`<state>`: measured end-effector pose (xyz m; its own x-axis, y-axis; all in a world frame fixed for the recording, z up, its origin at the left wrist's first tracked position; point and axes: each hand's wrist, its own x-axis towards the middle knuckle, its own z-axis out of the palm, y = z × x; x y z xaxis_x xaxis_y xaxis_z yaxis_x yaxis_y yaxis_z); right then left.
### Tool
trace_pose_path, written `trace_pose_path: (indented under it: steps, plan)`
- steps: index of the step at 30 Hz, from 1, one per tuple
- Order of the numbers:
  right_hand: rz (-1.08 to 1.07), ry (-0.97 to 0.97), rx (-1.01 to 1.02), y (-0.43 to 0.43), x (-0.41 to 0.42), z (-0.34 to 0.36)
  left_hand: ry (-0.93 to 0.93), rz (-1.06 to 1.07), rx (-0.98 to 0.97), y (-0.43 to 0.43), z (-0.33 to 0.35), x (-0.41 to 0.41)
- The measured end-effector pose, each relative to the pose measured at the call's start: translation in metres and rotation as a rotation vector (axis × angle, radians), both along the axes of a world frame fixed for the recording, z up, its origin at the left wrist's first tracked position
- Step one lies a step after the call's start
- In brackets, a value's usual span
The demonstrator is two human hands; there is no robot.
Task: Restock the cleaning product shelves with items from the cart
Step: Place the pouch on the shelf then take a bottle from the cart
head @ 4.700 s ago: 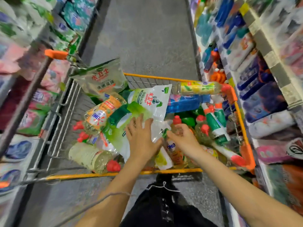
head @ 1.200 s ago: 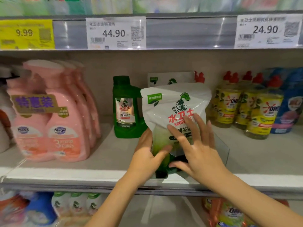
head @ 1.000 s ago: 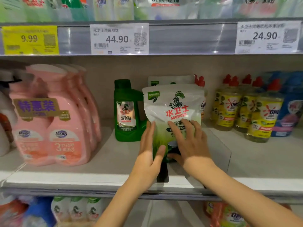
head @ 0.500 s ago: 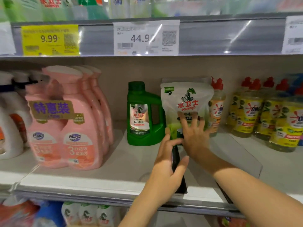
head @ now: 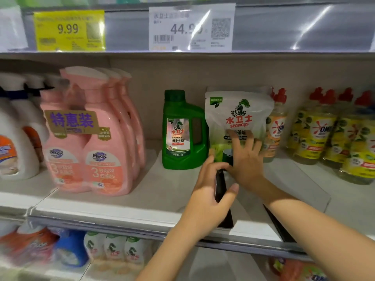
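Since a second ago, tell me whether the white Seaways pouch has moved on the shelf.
Yes. The white pouch has gone deeper into the shelf: it was in front of the green jug, and now stands beside it.

One head-worn camera gives the only view, so nothing is shared with a second one. It faces a store shelf square on and from close, tilted slightly down: the price-tag rail of the shelf above runs along the top edge, and the tier below (blurred) shows at the bottom. Both forearms enter from the lower edge, with the left hand and right hand near mid-frame. Wide-angle bending bows the edges.
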<state>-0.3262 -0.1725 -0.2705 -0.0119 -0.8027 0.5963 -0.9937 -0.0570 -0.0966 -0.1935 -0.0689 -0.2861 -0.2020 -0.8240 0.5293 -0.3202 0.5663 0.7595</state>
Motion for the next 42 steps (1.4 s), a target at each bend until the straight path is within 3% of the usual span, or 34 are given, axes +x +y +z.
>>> trace_pose_path:
  steps: [4, 7, 12, 19, 25, 31, 36, 38, 42]
  plan:
    - [0.220, -0.383, 0.036, 0.040, -0.001, 0.009, -0.038, 0.124, -0.058, 0.006, 0.011, 0.001]
    - [0.383, -0.620, -0.086, 0.091, -0.011, 0.018, -0.011, 0.223, -0.122, 0.035, 0.021, 0.007]
    - [0.796, -0.752, -0.171, 0.201, -0.001, 0.013, 0.143, 0.487, -0.236, 0.137, -0.008, 0.032]
    - [1.154, -0.829, 0.534, 0.305, 0.084, -0.075, 0.195, 0.907, 0.137, 0.303, -0.115, 0.104]
    - [1.356, -0.441, 1.124, 0.378, 0.183, -0.161, 0.153, 1.284, 0.435, 0.442, -0.191, 0.168]
    - [1.251, -0.182, 1.591, 0.471, 0.308, -0.231, 0.258, 1.569, 0.710, 0.569, -0.235, 0.208]
    - [1.068, -0.091, 1.651, 0.544, 0.390, -0.282, 0.130, 1.655, 0.908, 0.631, -0.261, 0.234]
    - [0.940, -0.103, 1.686, 0.558, 0.409, -0.303, 0.116, 1.644, 0.967, 0.642, -0.269, 0.240]
    - [0.720, -0.317, 1.734, 0.568, 0.423, -0.317, 0.108, 1.593, 1.057, 0.649, -0.279, 0.252]
